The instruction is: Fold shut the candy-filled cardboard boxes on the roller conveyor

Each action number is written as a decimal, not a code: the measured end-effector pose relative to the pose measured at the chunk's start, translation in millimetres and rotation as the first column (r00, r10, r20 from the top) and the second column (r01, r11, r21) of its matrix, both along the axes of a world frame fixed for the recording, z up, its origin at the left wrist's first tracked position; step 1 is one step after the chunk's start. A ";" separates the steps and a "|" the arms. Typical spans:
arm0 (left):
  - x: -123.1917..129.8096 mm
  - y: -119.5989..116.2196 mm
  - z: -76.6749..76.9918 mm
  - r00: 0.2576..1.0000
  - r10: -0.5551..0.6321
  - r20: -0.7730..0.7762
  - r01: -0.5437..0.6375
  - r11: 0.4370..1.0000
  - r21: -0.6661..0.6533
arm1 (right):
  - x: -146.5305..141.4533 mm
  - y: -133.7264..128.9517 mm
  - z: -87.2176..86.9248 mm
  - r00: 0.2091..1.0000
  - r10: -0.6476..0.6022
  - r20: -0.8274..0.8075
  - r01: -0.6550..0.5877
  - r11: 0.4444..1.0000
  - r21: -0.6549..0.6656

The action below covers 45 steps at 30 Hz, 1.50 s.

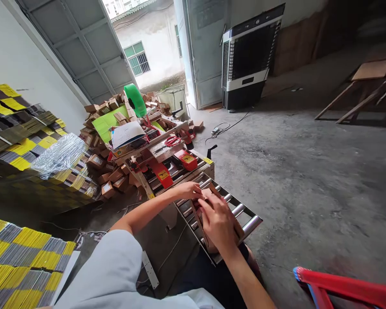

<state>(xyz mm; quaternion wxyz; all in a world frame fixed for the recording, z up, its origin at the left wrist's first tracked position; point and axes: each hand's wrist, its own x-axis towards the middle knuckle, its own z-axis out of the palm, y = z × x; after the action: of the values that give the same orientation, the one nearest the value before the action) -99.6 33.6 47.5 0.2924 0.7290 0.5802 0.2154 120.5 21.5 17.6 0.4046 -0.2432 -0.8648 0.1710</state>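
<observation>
A brown cardboard box [211,245] rests on the metal rollers [251,225] in front of me. My left hand [190,190] is at the far end of the box, its fingers bent together at the edge; what they grip, if anything, is too small to tell. Over the top of the box lies my right hand [218,218], fingers spread apart and touching the box's upper side. Much of the box is hidden beneath my hands.
Beyond the rollers stands a taping machine with red guards [188,159], red scissors [173,141] and a green tape roll [135,100]. Small boxes [107,189] are heaped behind it. Yellow and grey stacks [22,257] stand left, a red frame [350,285] lower right.
</observation>
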 end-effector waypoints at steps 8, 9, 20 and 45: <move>31.4 6.9 -31.9 0.901 0.374 -0.219 -0.355 0.927 0.123 | 16.8 -19.1 -9.6 0.926 -0.194 0.325 0.241 0.964 -0.113; 36.4 6.4 -39.6 0.878 0.427 -0.214 -0.404 0.903 0.146 | 14.5 -27.1 -13.6 0.924 -0.179 0.339 0.229 0.967 -0.113; 55.9 -16.4 -47.6 0.781 0.588 0.211 -0.619 0.683 0.388 | -6.4 -41.4 -35.4 0.918 0.007 0.395 0.099 0.964 -0.248; 119.8 -91.9 -65.3 0.828 0.453 -0.331 -0.288 0.849 0.442 | 36.4 -2.6 -58.6 0.992 0.109 -0.068 -0.128 0.877 -0.463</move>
<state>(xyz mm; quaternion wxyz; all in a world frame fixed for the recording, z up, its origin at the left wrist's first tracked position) 20.2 -58.3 -17.7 -0.0332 0.6704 0.7102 0.2121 157.0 18.8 -41.0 0.3402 -0.2765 -0.8032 0.4033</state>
